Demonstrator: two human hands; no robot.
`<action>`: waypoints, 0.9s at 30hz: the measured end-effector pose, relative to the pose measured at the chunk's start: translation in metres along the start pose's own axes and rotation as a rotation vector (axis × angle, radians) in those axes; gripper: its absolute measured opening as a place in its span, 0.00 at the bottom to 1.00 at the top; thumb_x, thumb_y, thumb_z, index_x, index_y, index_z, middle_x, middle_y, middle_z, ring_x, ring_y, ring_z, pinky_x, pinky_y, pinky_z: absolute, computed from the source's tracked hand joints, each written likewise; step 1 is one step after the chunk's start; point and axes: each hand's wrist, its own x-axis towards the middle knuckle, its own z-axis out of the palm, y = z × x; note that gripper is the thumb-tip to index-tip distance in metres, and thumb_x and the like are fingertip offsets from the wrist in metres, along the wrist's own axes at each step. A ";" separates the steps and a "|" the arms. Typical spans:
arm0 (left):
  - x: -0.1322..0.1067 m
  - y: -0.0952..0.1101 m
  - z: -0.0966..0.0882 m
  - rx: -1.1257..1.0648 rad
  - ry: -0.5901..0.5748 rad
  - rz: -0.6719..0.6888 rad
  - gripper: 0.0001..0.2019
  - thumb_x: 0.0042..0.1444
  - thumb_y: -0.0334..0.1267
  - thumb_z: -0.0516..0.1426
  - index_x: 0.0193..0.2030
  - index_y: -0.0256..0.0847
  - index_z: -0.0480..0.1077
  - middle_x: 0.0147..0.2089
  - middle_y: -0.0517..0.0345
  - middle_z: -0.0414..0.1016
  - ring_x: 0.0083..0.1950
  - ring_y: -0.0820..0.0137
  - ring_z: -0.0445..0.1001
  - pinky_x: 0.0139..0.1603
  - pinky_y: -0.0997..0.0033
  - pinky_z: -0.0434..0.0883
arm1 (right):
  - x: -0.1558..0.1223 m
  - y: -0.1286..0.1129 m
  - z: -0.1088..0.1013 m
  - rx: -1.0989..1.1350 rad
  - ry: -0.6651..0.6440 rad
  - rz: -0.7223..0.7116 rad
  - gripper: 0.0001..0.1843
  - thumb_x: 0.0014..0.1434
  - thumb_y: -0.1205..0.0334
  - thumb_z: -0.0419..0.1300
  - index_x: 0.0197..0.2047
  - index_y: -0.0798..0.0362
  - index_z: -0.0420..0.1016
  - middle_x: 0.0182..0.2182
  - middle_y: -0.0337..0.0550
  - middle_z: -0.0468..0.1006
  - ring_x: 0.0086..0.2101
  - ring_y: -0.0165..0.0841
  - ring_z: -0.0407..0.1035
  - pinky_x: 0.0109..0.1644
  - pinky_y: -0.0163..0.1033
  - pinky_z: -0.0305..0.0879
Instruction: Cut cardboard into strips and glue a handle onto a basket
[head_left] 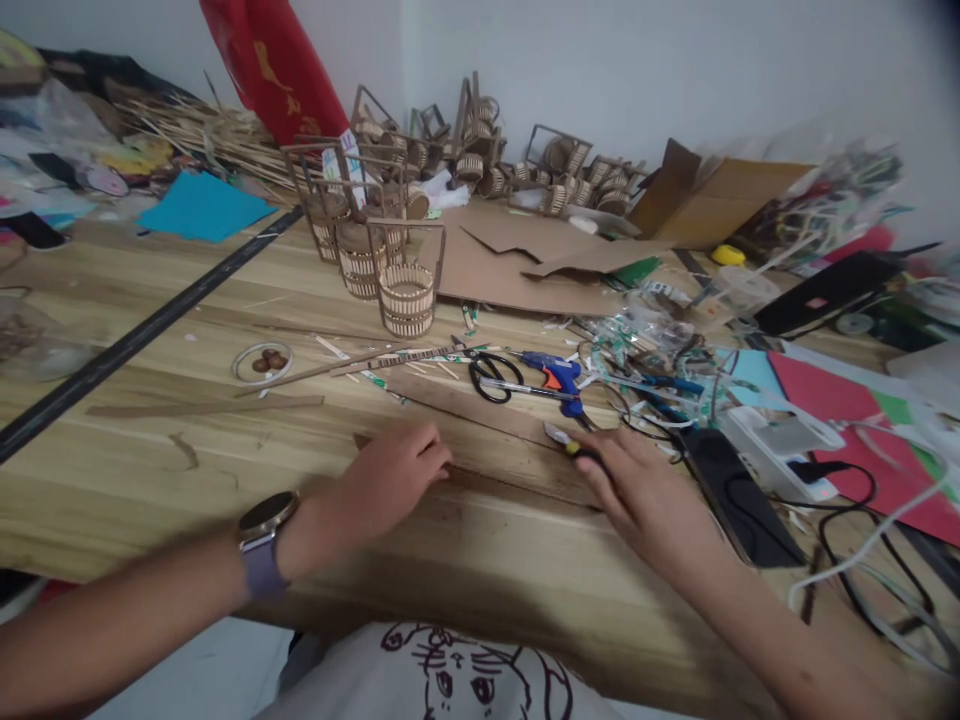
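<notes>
My left hand (pixel 396 475), with a watch (pixel 268 515) on its wrist, has its fingers closed on a thin brown cardboard strip (pixel 517 488) that lies on the wooden table. My right hand (pixel 649 490) grips a small knife (pixel 576 450) with a black and yellow handle; its pale blade points up and left. Beyond the strip lies a wider piece of cardboard (pixel 472 408), close to the blade. Black-handled scissors (pixel 496 378) and a blue glue gun (pixel 553 372) rest just past it.
Small stick baskets (pixel 407 300) with tall handles stand behind. A ring-shaped lid (pixel 262 364) holding brown beads is at left. Cardboard sheets (pixel 517 265) lie farther back. A phone (pixel 739 500), a power strip (pixel 780 450) and tangled cables crowd the right side.
</notes>
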 end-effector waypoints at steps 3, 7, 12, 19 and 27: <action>-0.012 0.012 0.000 0.066 0.126 0.046 0.13 0.71 0.29 0.48 0.39 0.38 0.73 0.37 0.54 0.71 0.38 0.63 0.70 0.37 0.64 0.67 | -0.010 -0.019 0.001 0.083 0.052 -0.179 0.23 0.75 0.53 0.46 0.45 0.56 0.79 0.36 0.51 0.80 0.37 0.40 0.74 0.41 0.42 0.70; -0.028 0.022 0.006 0.055 0.204 0.152 0.17 0.72 0.26 0.43 0.41 0.36 0.73 0.37 0.53 0.73 0.37 0.64 0.70 0.37 0.64 0.69 | -0.024 -0.034 0.022 0.129 0.140 -0.263 0.23 0.75 0.58 0.46 0.37 0.55 0.78 0.29 0.45 0.78 0.30 0.36 0.71 0.35 0.41 0.66; -0.042 0.024 0.018 -0.069 0.189 0.193 0.19 0.74 0.30 0.42 0.39 0.36 0.73 0.37 0.53 0.74 0.36 0.65 0.70 0.37 0.66 0.68 | -0.038 -0.036 0.040 0.303 0.146 -0.308 0.18 0.74 0.58 0.49 0.37 0.54 0.76 0.29 0.42 0.77 0.30 0.34 0.70 0.35 0.39 0.66; -0.050 0.012 0.039 -0.202 0.146 0.222 0.15 0.74 0.36 0.48 0.40 0.38 0.73 0.34 0.56 0.71 0.35 0.66 0.67 0.35 0.68 0.65 | -0.046 -0.033 0.054 0.506 0.040 -0.285 0.13 0.73 0.61 0.51 0.41 0.52 0.75 0.31 0.43 0.77 0.34 0.36 0.71 0.39 0.39 0.69; -0.040 0.008 0.043 -0.187 0.101 0.089 0.06 0.69 0.33 0.54 0.45 0.39 0.74 0.51 0.48 0.71 0.52 0.59 0.67 0.52 0.57 0.70 | -0.037 -0.038 0.051 0.601 -0.059 -0.109 0.07 0.69 0.69 0.52 0.41 0.50 0.69 0.39 0.46 0.74 0.40 0.37 0.71 0.44 0.42 0.72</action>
